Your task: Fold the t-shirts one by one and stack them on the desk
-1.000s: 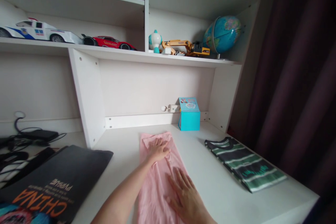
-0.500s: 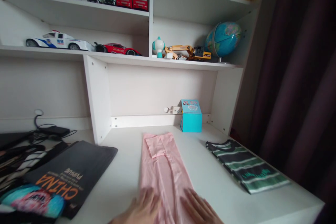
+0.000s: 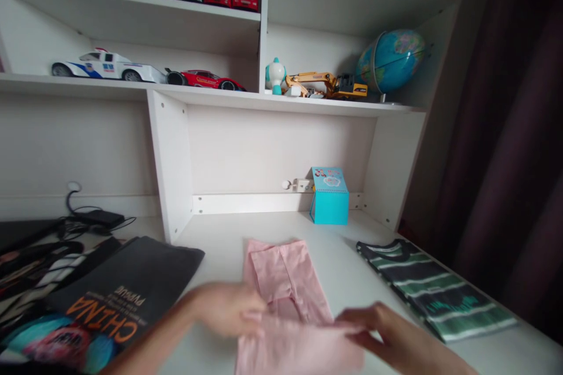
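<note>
A pink shirt (image 3: 281, 269) lies lengthwise on the white desk, its sides folded inward. Its near end is raised and doubled over toward the far end. My left hand (image 3: 231, 307) pinches the left corner of that raised edge, a little blurred by motion. On the right, my right hand (image 3: 378, 331) grips the other corner between thumb and fingers. The held edge stretches between both hands, above the lower layer.
A folded striped T-shirt (image 3: 433, 287) lies at the right and a folded dark grey garment (image 3: 153, 269) with orange lettering at the left. Behind stand a turquoise desk calendar (image 3: 329, 205) and a shelf unit (image 3: 171, 170) with toys and a globe (image 3: 391, 61).
Both hands were flat on the shirt; now they hold its near edge, lifted and brought over toward the far end. The shirt's far end sits slightly nearer. The view has shifted slightly.
</note>
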Tool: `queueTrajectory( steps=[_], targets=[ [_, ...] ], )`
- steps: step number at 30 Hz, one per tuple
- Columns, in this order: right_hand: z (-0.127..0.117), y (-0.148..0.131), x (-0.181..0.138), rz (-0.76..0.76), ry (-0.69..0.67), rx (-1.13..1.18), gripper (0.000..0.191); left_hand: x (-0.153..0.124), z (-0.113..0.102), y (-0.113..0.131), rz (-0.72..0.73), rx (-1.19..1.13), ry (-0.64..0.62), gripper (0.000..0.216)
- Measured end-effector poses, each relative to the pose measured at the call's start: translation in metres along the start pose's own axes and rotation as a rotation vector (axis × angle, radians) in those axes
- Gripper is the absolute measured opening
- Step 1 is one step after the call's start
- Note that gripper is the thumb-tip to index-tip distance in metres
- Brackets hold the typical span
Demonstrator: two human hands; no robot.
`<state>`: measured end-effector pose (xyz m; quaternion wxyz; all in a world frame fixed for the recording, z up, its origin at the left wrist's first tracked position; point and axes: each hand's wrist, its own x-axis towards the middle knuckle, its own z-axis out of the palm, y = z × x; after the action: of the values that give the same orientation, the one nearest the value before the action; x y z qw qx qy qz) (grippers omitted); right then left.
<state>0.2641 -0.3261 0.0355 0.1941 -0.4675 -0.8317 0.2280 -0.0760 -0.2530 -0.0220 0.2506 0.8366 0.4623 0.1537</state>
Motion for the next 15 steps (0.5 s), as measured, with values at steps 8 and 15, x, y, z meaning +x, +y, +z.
queueTrajectory(
  steps=[8, 15],
  targets=[
    [-0.002, 0.074, 0.193, 0.241, 0.120, 0.161, 0.024, 0.144, -0.082, -0.022, -0.071, -0.156, -0.052, 0.021],
    [0.029, 0.116, 0.222, 0.389, 0.130, -0.008, 0.020, 0.168, -0.054, -0.071, -0.104, 0.009, 0.075, 0.019]
  ],
)
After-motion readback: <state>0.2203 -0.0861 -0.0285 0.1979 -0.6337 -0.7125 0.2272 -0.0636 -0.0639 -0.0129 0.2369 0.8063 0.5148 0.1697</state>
